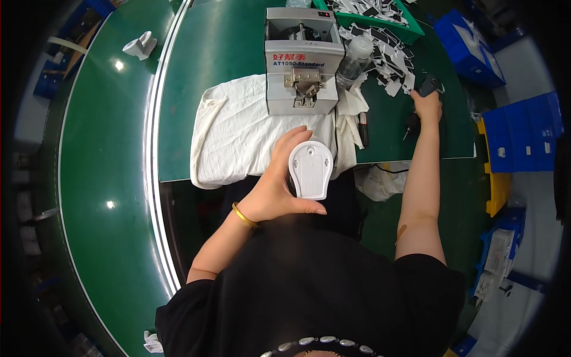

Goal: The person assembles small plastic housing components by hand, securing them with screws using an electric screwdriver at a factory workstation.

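Observation:
My left hand (276, 178) is closed round a white plastic housing (312, 172), held just in front of the table edge. The housing's flat back faces up, rounded at the top and narrower below, with a small hole near the top and a slot on each side. Off to the right, over the table, my right hand (427, 107) is wrapped round a black power screwdriver (429, 87); a thin tip shows below, left of my wrist. Straight ahead a grey screw feeder (304, 65) stands at the back of a white cloth (232, 134).
Beside the feeder are a clear bottle (355, 58) and a dark pen-like tool (363, 130). Small black-and-white pieces (389, 56) lie heaped before a green bin (413, 28). At left, a green conveyor belt (113, 154) carries a white part (140, 46). Blue bins (517, 140) stand right.

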Tool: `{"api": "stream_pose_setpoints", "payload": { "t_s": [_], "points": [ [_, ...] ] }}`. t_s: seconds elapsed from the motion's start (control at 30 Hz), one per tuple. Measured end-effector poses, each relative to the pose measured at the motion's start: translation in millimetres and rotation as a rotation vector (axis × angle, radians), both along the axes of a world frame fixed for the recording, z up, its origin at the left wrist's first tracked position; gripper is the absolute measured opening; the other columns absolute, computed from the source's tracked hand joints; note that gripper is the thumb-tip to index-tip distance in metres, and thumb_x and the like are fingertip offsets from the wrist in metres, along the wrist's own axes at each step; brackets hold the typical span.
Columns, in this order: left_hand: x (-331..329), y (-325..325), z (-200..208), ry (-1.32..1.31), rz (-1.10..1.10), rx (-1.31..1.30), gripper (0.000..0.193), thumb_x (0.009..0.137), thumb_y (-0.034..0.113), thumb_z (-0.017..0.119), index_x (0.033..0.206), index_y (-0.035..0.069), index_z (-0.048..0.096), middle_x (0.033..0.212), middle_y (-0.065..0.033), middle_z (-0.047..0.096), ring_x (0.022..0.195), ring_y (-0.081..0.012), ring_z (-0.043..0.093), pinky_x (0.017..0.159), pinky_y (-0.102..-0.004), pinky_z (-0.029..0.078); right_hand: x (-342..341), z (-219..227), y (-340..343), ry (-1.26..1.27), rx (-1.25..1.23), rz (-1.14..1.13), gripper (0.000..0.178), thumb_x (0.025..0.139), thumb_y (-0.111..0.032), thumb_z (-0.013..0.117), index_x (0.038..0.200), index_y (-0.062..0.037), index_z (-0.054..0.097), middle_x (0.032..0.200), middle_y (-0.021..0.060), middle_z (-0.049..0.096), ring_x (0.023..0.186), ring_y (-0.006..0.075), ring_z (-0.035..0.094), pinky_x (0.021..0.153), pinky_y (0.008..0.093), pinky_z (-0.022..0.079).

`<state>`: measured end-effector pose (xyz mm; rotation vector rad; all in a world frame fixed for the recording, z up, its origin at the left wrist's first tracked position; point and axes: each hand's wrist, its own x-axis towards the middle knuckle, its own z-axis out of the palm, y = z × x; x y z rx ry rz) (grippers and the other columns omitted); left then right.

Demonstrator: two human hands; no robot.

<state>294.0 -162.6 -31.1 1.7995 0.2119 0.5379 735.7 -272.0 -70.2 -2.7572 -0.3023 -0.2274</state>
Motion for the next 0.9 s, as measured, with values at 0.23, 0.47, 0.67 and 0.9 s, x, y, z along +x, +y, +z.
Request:
{"api": "stream_pose_setpoints", "payload": {
  "t_s": [0.23, 0.47, 0.67, 0.9],
  "points": [
    [-6.4, -0.9, -4.7, 0.023, 0.037, -0.109, 0.114, 0.059, 0.023, 0.093, 0.149, 0.008, 0.023, 0.149, -0.0141, 0.030, 0.139, -0.0287, 0.032, 0.111, -0.0419, 0.031, 9.8, 1.9, -20.1, 0.858, 1.101, 0.185, 0.036, 0.071, -0.010, 0.074, 0.103, 0.0017, 0.062, 0.083, 0.0064, 0.062, 0.074, 0.0261, 0.062, 0.071, 0.0362, 0.053],
    [-10.0, -0.7, -6.2, 0.021, 0.195, -0.062, 0.105, 0.060, 0.023, 0.091, 0.144, 0.007, 0.032, 0.141, -0.0136, 0.041, 0.129, -0.0280, 0.044, 0.104, -0.0390, 0.039, -115.0, 99.3, 21.1, 1.187, 1.765, 0.936, 0.050, 0.083, 0.001, 0.055, 0.132, -0.0017, 0.045, 0.128, 0.0201, 0.051, 0.123, 0.0324, 0.050, 0.108, 0.0538, 0.037],
    [-8.5, 8.1, -17.2, 0.057, 0.261, 0.449, 0.083, 0.060, 0.028, 0.089, 0.131, 0.004, 0.054, 0.129, -0.0172, 0.055, 0.122, -0.0349, 0.050, 0.103, -0.0410, 0.039, -191.1, 146.3, 82.8, 0.668, 1.522, 1.240, 0.047, 0.087, 0.006, 0.054, 0.132, -0.0028, 0.043, 0.125, 0.0191, 0.056, 0.115, 0.0326, 0.057, 0.106, 0.0542, 0.041],
    [-16.5, 12.3, -32.6, -0.043, 0.275, 0.522, 0.073, 0.060, 0.038, 0.086, 0.124, 0.009, 0.064, 0.130, -0.0208, 0.055, 0.114, -0.0380, 0.055, 0.097, -0.0407, 0.045, -243.3, 162.7, 103.2, 0.394, 1.157, 1.347, 0.052, 0.079, 0.007, 0.074, 0.124, -0.0013, 0.050, 0.104, 0.0093, 0.065, 0.093, 0.0200, 0.067, 0.087, 0.0316, 0.054]
  ]
}}
